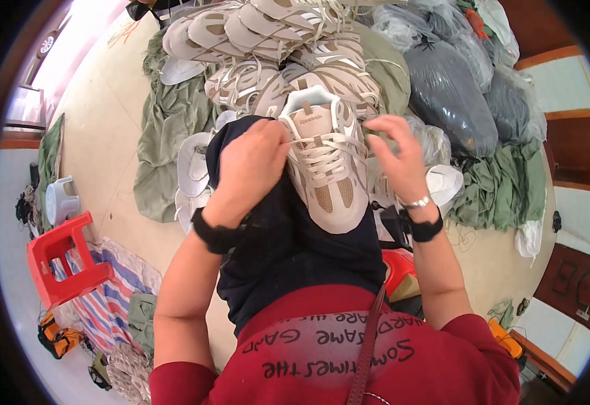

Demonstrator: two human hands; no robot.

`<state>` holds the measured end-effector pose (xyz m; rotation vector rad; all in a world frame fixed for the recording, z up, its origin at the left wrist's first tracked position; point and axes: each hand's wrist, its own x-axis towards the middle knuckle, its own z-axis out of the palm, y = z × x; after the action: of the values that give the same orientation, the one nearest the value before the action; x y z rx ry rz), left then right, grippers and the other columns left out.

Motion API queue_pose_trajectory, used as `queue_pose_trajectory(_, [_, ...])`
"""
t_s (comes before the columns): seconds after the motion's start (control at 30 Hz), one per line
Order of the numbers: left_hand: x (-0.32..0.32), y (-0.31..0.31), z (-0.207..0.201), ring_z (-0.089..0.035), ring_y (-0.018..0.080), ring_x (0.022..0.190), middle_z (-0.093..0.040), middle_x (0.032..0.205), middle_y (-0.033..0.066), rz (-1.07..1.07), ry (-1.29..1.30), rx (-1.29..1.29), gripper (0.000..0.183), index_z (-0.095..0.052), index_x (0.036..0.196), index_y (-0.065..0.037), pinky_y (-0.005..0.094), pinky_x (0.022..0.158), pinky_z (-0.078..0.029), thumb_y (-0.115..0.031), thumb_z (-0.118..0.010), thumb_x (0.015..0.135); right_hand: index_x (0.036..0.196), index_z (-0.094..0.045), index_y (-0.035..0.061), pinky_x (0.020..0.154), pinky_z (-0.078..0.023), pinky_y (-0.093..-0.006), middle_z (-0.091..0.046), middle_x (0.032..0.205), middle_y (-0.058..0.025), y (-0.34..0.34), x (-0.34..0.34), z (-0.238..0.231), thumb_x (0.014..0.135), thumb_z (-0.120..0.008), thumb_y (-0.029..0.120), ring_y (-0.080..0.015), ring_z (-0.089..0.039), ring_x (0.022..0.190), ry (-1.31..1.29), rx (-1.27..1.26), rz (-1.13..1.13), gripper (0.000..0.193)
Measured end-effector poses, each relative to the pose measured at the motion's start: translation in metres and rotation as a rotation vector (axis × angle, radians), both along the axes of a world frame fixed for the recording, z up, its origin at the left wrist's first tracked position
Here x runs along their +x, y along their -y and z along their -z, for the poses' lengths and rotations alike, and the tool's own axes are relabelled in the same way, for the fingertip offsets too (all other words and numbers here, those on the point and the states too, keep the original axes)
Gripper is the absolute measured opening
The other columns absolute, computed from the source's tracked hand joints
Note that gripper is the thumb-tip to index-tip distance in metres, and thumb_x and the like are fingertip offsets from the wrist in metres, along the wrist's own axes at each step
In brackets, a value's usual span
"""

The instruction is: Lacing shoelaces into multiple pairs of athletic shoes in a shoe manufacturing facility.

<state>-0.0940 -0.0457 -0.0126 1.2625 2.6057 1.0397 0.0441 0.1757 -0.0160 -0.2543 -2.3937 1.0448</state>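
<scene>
A beige and brown sneaker (328,162) with white laces rests on my dark-trousered lap, its toe towards me. My left hand (258,155) is closed at the sneaker's left side, pinching a white shoelace (301,142) that runs out from the top eyelets. On the other side my right hand (399,155) hovers beside the collar, thumb and forefinger apart with a gap between them. Nothing shows in that hand. Just beyond the sneaker lies a heap of similar sneakers (261,30), laced and stacked in overlapping rows.
Dark stuffed plastic bags (450,94) lie at the far right, above a crumpled green cloth (501,189). White shoe pieces (193,165) sit to the left of my knee. A red plastic stool (65,260) and a pale blue stool (62,200) stand at the left.
</scene>
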Motion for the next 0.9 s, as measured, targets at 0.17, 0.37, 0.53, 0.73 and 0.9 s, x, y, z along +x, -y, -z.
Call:
queue_pose_trajectory(0.17, [0.008,-0.002,-0.011,-0.06,0.0333,0.083,-0.06,0.086,0.0133,-0.025,-0.024,0.038,0.018,-0.059,0.084,-0.003,0.0422,0.073,-0.046,-0.019,-0.067,0.084,0.099,-0.068,0.0029,0.076,-0.047,-0.0252,-0.062,0.103,-0.0037,-0.003,0.052,0.027,0.088,-0.064,0.009,-0.0112,-0.058,0.086,0.117,-0.354,0.158,0.013])
queue_pose_trajectory(0.37, [0.004,-0.014,0.013,-0.058,0.0345,0.079,-0.059,0.082,0.015,0.01,0.018,0.013,0.021,-0.057,0.086,-0.002,0.0431,0.069,-0.044,-0.02,-0.068,0.085,0.102,-0.067,0.0026,0.073,-0.047,-0.0246,-0.058,0.104,-0.0035,0.01,0.046,0.043,0.087,-0.065,0.008,-0.0104,-0.056,0.079,0.239,-0.45,0.09,0.016])
queue_pose_trajectory(0.53, [0.0,0.0,0.005,-0.057,0.0363,0.068,-0.057,0.072,0.016,0.012,0.114,-0.006,0.019,-0.053,0.084,-0.002,0.0421,0.06,-0.043,-0.015,-0.066,0.086,0.097,-0.063,0.001,0.07,-0.048,-0.0252,-0.057,0.103,-0.0044,0.011,0.032,0.045,0.087,-0.065,0.008,-0.011,-0.056,0.077,0.261,-0.457,0.07,0.012])
queue_pose_trajectory(0.73, [-0.035,0.104,0.011,-0.059,0.0388,0.07,-0.056,0.071,0.018,-0.205,-0.113,-0.255,0.013,-0.054,0.091,-0.004,0.0427,0.061,-0.045,-0.01,-0.064,0.086,0.096,-0.06,0.0011,0.065,-0.046,-0.0253,-0.057,0.089,-0.0021,0.01,0.033,0.034,0.087,-0.065,0.006,-0.0106,-0.053,0.069,0.234,-0.48,0.067,0.012])
queue_pose_trajectory(0.9, [-0.059,0.233,0.037,-0.062,0.0414,0.081,-0.064,0.084,0.0208,-0.377,-0.104,-0.494,0.013,-0.061,0.097,-0.003,0.0473,0.07,-0.047,-0.012,-0.06,0.089,0.098,-0.063,0.0018,0.062,-0.044,-0.0269,-0.056,0.073,-0.002,0.01,0.039,0.019,0.087,-0.066,0.008,-0.0128,-0.051,0.063,0.312,-0.536,0.084,0.013])
